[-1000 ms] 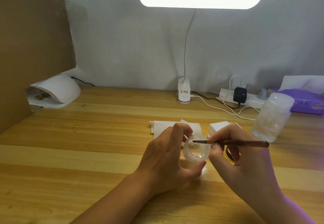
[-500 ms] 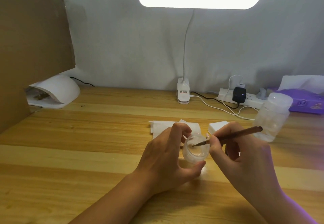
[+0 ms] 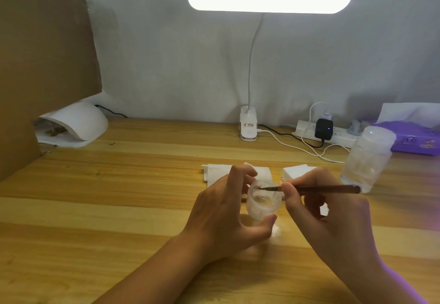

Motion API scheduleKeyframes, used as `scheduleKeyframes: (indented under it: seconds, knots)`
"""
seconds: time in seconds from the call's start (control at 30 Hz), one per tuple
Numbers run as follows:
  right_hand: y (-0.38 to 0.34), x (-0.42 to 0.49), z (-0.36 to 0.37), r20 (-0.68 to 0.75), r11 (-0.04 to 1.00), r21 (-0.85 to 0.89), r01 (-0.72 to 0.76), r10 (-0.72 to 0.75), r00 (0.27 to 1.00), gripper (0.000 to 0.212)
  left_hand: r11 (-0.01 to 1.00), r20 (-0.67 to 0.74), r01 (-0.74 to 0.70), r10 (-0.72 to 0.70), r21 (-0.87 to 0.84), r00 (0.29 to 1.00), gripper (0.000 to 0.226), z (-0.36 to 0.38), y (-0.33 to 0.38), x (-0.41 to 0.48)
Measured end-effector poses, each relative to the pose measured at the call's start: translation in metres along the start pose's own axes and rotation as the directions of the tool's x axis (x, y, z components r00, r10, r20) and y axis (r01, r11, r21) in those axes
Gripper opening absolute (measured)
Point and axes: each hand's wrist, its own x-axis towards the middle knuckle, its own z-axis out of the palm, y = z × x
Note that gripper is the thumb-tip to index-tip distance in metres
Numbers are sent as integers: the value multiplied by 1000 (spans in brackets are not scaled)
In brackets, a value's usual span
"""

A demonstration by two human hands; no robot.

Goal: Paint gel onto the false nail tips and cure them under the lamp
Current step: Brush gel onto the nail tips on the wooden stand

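Change: the brush [image 3: 326, 188] in the right hand [image 3: 333, 222] has dropped from a raised slant to almost level. Its bristles now sit at the far inner rim of the gel jar [image 3: 260, 205]. The jar and the left hand [image 3: 221, 211] have barely shifted.
Meaning: this looks like loading or wiping gel on the bristles, so painting has probably not begun.
Left grip: thumb and curled fingers are closed round the jar, holding it tilted toward the camera over the bench [image 3: 119, 184].
Right grip: fingertips are pinched on the brush near its bristle end.
Nail tips: none are plainly visible. Brownish items lie inside the curing lamp [image 3: 81, 122] at far left, too small to identify.
Writing: there is a small label on the desk lamp's clip base [image 3: 248, 126] and print on the purple tissue pack [image 3: 414, 141], both too blurred to read. The clear bottle [image 3: 366, 158] shows no legible text.
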Motion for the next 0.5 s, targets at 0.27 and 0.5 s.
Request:
scheduleKeyframes:
  seconds: [0.27, 0.5]
  knots:
    - [-4, 4, -5, -195, 898, 437, -42, 140, 971, 5, 966, -214, 250, -257, -61, 943, 66, -10, -18, 8]
    - [5, -8, 14, 88, 928, 255, -272, 257, 962, 11, 758, -159, 652, -644, -1, 748, 63, -24, -52, 13]
